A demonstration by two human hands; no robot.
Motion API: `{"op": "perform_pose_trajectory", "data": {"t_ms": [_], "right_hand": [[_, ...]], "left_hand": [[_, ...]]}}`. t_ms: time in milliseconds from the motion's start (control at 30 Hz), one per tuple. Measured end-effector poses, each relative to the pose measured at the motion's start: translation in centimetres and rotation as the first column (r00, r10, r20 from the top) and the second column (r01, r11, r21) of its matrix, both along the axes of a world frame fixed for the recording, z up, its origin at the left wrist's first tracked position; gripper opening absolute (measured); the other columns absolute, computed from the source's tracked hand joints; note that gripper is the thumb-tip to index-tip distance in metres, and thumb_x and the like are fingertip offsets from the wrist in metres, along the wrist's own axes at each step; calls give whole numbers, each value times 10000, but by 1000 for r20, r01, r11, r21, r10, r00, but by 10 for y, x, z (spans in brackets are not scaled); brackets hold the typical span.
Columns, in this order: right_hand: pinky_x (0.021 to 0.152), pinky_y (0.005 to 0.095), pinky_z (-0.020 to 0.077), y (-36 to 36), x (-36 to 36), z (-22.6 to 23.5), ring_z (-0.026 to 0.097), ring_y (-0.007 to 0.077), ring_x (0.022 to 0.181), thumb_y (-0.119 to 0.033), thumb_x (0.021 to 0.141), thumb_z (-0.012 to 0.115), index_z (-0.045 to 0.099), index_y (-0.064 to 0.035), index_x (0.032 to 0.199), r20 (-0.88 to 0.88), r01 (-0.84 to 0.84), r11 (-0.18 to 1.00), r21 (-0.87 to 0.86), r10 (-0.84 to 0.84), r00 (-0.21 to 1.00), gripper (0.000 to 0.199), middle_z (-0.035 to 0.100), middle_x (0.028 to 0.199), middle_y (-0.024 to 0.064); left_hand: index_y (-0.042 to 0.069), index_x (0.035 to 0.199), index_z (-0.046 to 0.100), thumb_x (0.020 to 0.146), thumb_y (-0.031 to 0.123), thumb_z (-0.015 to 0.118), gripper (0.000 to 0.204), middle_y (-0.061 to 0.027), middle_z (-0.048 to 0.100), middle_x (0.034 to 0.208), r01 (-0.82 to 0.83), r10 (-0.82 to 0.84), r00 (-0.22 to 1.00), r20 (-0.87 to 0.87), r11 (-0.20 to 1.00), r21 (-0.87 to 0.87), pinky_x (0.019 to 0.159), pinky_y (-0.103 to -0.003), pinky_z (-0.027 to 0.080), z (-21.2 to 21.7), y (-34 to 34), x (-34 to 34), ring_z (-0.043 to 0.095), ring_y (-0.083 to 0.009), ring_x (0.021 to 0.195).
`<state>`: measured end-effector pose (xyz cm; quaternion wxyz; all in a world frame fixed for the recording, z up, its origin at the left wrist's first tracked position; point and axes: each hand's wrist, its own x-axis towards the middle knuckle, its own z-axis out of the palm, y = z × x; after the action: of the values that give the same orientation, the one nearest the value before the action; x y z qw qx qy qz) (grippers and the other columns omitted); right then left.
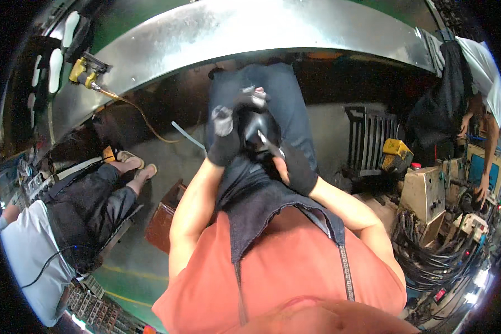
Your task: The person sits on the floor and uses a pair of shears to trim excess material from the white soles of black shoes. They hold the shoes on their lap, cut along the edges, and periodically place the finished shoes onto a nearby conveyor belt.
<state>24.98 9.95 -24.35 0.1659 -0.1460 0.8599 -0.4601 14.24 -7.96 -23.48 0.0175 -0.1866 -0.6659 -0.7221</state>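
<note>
Holding the shiny black thing (pixel 254 127) steady between left hand (pixel 225 146) and right hand (pixel 298 170) should help; both look half curled (too blurry to tell their grip).

Centre of frame: rounded object (pixel 255 129) black; left glove (pixel 225 143) black — pale grey at the fingers (pixel 222 121); right glove (pixel 298 170) black. Lower centre: apron (pixel 247 222) dark navy, shirt (pixel 284 273) coral. Upper left: power tool (pixel 85 75) yellow and black. Lower left: floor (pixel 125 283) green — yellow lines (pixel 129 300).
</note>
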Motion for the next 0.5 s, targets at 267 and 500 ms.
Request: {"op": "perform_pose_trajectory", "data": {"t_ms": [267,500], "right_hand": [[809,430,462,53,47,-20,555,358,932,-256,734,666,559,10,935,-96,-310,949,55,314,945,349,556,1002,184],[821,431,463,57,46,-17,548,360,970,-244,678,712,556,-1,926,-59,-396,912,105,403,913,381,558,1039,177]], "left_hand": [[52,1176,484,878,688,247,742,-101,547,1097,-185,-215,755,620,837,515,882,-339,445,14,14,80,544,-193,994],[49,1030,557,906,602,360,600,-75,574,975,-185,-133,733,667,904,385,810,-327,461,6,15,85,569,-176,888]]}}
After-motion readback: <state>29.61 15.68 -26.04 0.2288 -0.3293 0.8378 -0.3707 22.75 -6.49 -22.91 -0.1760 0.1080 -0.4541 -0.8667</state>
